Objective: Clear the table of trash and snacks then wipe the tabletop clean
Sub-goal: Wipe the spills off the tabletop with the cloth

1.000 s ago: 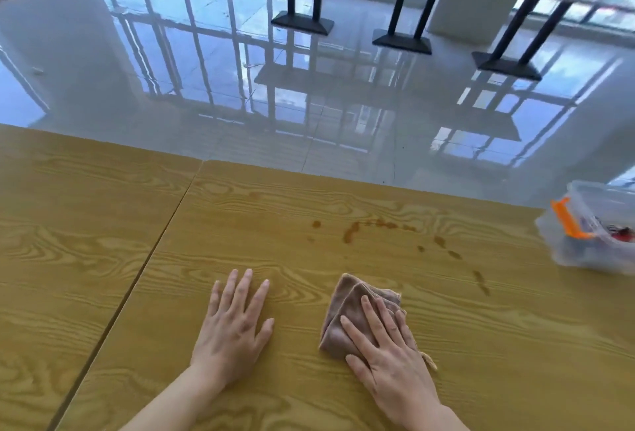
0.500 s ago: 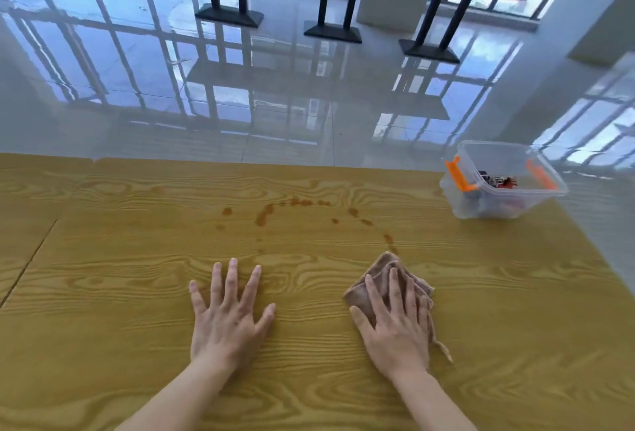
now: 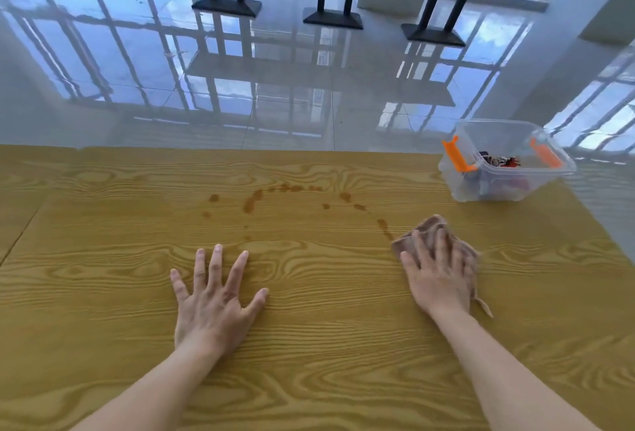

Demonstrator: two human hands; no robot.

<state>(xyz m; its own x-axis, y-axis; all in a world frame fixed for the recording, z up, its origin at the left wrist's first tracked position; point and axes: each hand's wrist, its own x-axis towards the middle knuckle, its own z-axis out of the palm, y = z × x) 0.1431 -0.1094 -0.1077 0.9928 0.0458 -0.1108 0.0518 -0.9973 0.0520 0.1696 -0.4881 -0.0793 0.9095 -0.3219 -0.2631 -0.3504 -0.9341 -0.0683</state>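
A crumpled brown cloth (image 3: pixel 431 228) lies on the wooden table (image 3: pixel 103 293), right of centre. My right hand (image 3: pixel 438 276) presses flat on it with straight fingers, covering most of it. An arc of brown spill stains (image 3: pixel 254 202) runs across the tabletop from the centre toward the cloth's left edge. My left hand (image 3: pixel 214 303) rests flat on the bare wood with its fingers spread, below the stains. A clear plastic bin (image 3: pixel 494 190) with orange latches stands at the far right edge and holds snack wrappers.
A seam (image 3: pixel 20 238) between two tabletops runs along the left. Beyond the far table edge lies glossy tiled floor with black table bases (image 3: pixel 331 18) and a white pillar at the back.
My right hand has slid the cloth to the right, up to the right end of the stain arc. The view has turned right, bringing the bin fully into sight. My left hand stays flat.
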